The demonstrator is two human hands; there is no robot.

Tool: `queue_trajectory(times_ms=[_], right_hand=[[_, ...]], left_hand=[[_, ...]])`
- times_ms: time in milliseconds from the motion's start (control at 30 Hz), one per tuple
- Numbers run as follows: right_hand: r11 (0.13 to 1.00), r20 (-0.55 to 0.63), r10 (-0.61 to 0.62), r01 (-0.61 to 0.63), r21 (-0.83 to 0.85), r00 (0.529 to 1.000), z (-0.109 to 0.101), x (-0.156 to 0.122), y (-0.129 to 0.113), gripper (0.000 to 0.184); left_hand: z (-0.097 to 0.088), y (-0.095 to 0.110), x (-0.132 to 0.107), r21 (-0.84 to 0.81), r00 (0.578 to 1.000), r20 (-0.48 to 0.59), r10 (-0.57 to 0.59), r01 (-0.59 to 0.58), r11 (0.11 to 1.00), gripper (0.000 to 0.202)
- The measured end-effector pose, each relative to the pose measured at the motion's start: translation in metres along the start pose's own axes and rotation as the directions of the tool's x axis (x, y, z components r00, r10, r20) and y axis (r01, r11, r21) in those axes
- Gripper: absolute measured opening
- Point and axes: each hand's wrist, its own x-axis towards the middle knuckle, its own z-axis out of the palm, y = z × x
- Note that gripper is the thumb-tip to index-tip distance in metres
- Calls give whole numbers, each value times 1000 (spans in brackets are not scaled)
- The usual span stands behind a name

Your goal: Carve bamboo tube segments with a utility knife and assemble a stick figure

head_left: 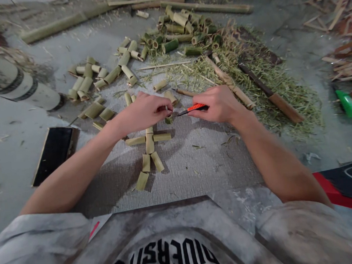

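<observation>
My right hand [215,104] is closed around an orange and black utility knife [197,107], whose dark tip points left. Across a small gap, my left hand [149,109] is closed in a pinch, with what it holds mostly hidden by the fingers. A small green bit [169,120] shows just below those fingertips; I cannot tell whether it is held. Under and in front of the left hand lies a figure of short split bamboo pieces [149,141]. Beyond the hands are a loose bamboo piece [170,97] and a thin wooden-handled tool [184,92].
Bamboo figures [115,73] lie at the back left, near a heap of cut bamboo tubes [182,28]. Green shavings [296,101] surround a wooden-handled blade [284,106] on the right. A dark phone-like slab [53,153] and a pale patterned cylinder [33,89] are left.
</observation>
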Motion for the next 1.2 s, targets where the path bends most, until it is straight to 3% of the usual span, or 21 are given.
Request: queue_trajectory(times_ms=[167,333,600,1200], right_hand=[[1000,0,14,-14,-13,1000,2,1,2,63],[1000,9,10,-10,-29,1000,5,0,3,61],[997,-2,41,-41,-61,999,5,-1,5,59],[999,-14,-30,30,-44,999,9,3,2,78]], left_hand=[[6,-1,-2,93,998,-53,14,-9,996,35],[7,3,-4,72,1000,13,11,-12,997,40],[8,9,-5,135,995,-84,-43,55,989,38],[2,8,-4,216,996,90,-28,8,976,32]])
